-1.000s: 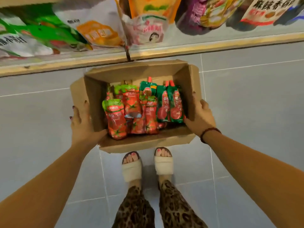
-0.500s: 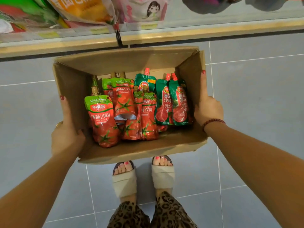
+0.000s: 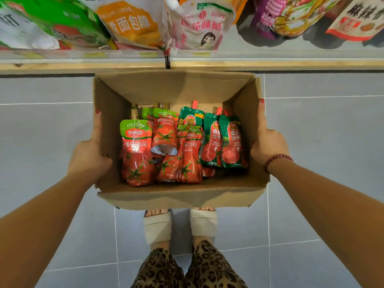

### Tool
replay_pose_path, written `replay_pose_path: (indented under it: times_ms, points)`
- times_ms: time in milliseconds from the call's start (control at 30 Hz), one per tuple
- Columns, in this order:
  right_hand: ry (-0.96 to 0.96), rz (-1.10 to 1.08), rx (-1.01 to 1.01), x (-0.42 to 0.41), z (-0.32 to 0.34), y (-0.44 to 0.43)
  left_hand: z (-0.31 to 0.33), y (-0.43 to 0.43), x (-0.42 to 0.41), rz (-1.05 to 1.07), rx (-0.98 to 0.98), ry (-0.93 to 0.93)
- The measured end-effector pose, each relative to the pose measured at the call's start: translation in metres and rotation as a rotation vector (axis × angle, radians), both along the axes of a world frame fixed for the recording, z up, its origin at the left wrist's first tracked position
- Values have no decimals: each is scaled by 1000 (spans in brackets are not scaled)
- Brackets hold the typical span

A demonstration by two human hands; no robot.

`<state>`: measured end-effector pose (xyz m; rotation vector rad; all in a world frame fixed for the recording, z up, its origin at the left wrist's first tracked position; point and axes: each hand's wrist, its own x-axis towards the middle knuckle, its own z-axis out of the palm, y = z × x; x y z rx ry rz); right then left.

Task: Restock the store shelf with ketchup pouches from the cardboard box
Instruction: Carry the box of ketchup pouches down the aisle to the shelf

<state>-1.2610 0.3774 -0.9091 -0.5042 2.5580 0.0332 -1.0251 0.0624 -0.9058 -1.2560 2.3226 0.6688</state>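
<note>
An open cardboard box (image 3: pixel 176 198) is held up in front of me, above the floor. My left hand (image 3: pixel 89 156) grips its left wall and my right hand (image 3: pixel 268 142) grips its right wall, thumbs inside the box. Inside lie several ketchup pouches: red ones with light green tops (image 3: pixel 136 152) on the left and middle, dark green ones with red spouts (image 3: pixel 230 144) on the right. The store shelf (image 3: pixel 270 64) runs across the top of the view, just beyond the box's far wall.
Several bags of other goods lie on the shelf, among them an orange bag (image 3: pixel 128 23) and a pink-and-white pouch (image 3: pixel 199 28). Grey floor tiles (image 3: pixel 322 142) spread on both sides. My feet in white sandals (image 3: pixel 158 227) stand under the box.
The box has risen off the floor toward me with both hands on its sides, and now looks larger. The shelf with its bags has come back into fuller view at the top.
</note>
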Motion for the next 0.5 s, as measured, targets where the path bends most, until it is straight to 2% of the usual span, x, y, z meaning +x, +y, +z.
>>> replay_pose_path:
  times_ms: [233,500]
  points:
    - [-9,46,-8,9,80,-14,76,-4,30,19,25,30]
    - [38,274,-61,30,204,-83,207,-19,108,166,-87,29]
